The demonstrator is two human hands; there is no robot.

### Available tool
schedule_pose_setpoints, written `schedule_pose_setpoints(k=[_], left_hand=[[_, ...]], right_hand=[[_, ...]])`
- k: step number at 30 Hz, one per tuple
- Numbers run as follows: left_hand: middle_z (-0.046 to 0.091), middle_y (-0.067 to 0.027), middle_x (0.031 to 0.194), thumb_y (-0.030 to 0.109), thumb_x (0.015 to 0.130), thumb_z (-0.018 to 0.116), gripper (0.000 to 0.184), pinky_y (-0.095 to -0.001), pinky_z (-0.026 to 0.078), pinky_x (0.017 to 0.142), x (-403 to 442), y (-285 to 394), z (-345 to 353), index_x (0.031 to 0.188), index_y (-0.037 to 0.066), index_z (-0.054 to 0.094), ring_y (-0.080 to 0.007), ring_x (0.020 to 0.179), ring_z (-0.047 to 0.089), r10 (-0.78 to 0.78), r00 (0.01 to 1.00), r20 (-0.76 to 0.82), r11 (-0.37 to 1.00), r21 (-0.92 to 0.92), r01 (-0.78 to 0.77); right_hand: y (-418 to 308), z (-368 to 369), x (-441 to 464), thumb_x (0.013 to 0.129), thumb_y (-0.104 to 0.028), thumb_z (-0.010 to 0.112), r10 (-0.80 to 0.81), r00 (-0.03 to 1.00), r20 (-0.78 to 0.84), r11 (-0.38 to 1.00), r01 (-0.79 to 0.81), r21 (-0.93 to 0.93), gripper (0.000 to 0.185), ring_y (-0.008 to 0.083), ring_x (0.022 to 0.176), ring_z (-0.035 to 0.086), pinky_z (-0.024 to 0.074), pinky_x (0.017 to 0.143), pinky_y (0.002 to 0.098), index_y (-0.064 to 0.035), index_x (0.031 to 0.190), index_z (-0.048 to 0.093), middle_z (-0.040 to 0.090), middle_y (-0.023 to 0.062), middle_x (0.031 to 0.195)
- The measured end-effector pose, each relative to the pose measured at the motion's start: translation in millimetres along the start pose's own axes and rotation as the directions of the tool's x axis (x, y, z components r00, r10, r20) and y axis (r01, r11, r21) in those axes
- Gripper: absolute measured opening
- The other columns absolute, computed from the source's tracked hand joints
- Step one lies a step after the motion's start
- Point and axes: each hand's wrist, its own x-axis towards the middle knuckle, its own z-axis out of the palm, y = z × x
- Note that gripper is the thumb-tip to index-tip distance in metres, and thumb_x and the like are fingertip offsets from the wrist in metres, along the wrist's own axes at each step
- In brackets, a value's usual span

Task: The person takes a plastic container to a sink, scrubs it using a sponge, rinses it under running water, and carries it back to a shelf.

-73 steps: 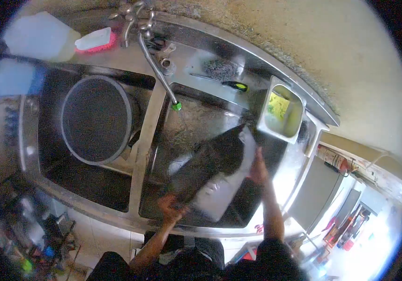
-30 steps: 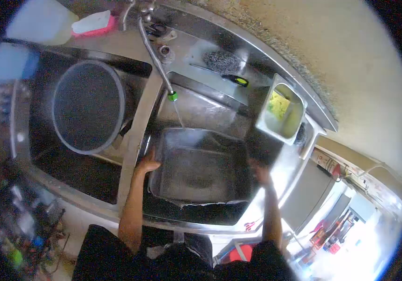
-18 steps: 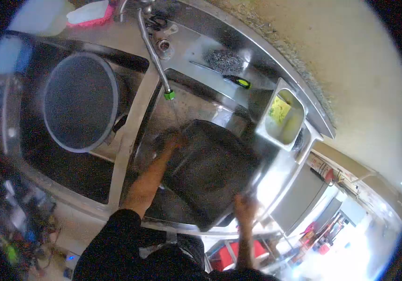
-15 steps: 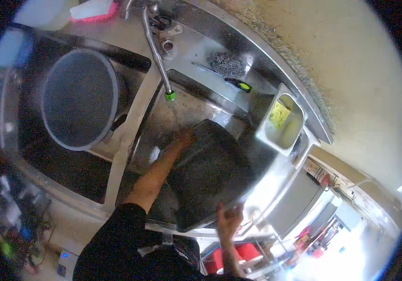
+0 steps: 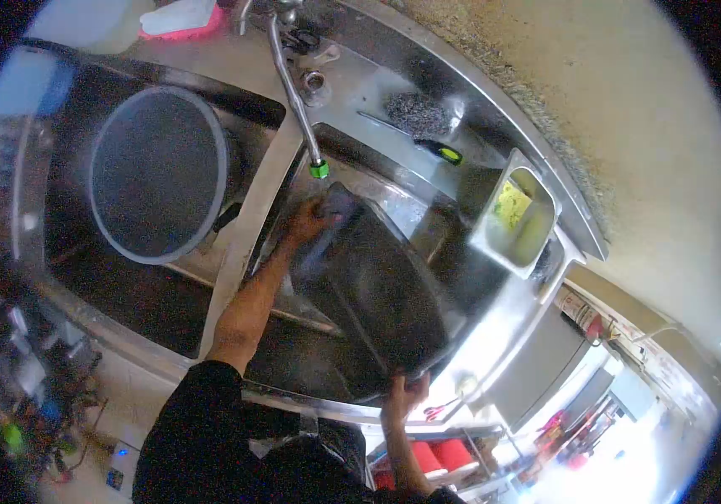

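A large dark pan with straight sides (image 5: 386,290) is tilted over the right-hand sink basin (image 5: 293,357). My left hand (image 5: 310,220) is closed on its upper end, just below the green-tipped faucet (image 5: 318,168). At the pan's lower edge, by the sink's front rim, my right hand (image 5: 407,393) holds on with bent fingers. Some of its fingertips are hidden by the pan's edge.
A big round container with a pale rim (image 5: 159,175) sits in the left basin. On the back ledge lie a scouring pad (image 5: 419,113) and a green-and-black handle (image 5: 440,151). A metal container with a yellow sponge (image 5: 512,203) stands at the right. A pink-edged brush (image 5: 180,21) lies at the top.
The pan has turned and its upper end has shifted up and left with my left hand. My right hand stays at the lower edge. The whole view has moved slightly.
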Motion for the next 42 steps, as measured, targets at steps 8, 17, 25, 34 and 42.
schedule_pose_setpoints(k=[8,17,25,34,42], left_hand=[[0.057,-0.0121,0.105,0.033,0.065,0.083,0.068,-0.035,0.043,0.084,-88,-48,-7,0.115,0.001,0.049,-0.0212,0.096,0.054,-0.065,0.932,0.357,0.998,0.027,0.059],[0.06,-0.0053,0.075,0.036,0.067,0.081,0.043,-0.0309,0.044,0.061,-32,78,2,0.087,0.002,0.063,-0.0152,0.068,0.055,0.058,0.97,0.237,0.911,0.384,-0.148],[0.058,-0.002,0.062,0.034,0.071,0.079,0.036,-0.029,0.041,0.053,-41,115,-48,0.069,0.002,0.063,-0.0099,0.057,0.051,0.121,0.988,0.093,0.925,0.351,-0.147],[0.067,-0.0086,0.071,0.03,0.081,0.07,0.032,-0.0319,0.045,0.059,-104,109,-72,0.082,-0.002,0.066,-0.0116,0.062,0.057,0.314,0.935,-0.165,0.91,0.332,-0.247],[0.051,0.0002,0.057,0.037,0.084,0.067,0.039,-0.0295,0.037,0.052,-142,100,-79,0.075,-0.001,0.065,-0.0098,0.056,0.046,-0.015,0.982,-0.186,0.988,0.148,0.043]], right_hand=[[19,8,-19,0.076,-0.027,0.071,0.182,0.914,-0.362,0.979,-0.135,0.151,0.064,0.0226,0.101,0.043,0.0392,0.091,0.0407,0.0033,0.124,0.04,0.043,0.0159,0.119],[101,-17,-18,0.082,-0.026,0.066,-0.164,0.847,-0.505,0.95,-0.002,-0.312,0.04,0.0337,0.107,0.04,0.0382,0.091,0.0482,-0.0026,0.112,0.054,0.038,0.022,0.12],[120,-14,55,0.088,-0.02,0.061,0.064,0.927,-0.37,0.993,-0.096,-0.071,0.053,0.0271,0.107,0.047,0.0377,0.095,0.0387,0.0064,0.127,0.038,0.048,0.0176,0.122],[174,5,208,0.088,-0.017,0.059,-0.068,0.992,-0.11,0.997,0.07,0.017,0.048,0.0246,0.112,0.048,0.0382,0.097,0.0348,0.0042,0.128,0.042,0.052,0.0174,0.124],[117,22,266,0.089,-0.018,0.056,-0.258,0.961,-0.104,0.91,0.206,-0.361,0.037,0.0242,0.097,0.057,0.0441,0.087,0.0342,0.0036,0.118,0.052,0.061,0.0164,0.109]])
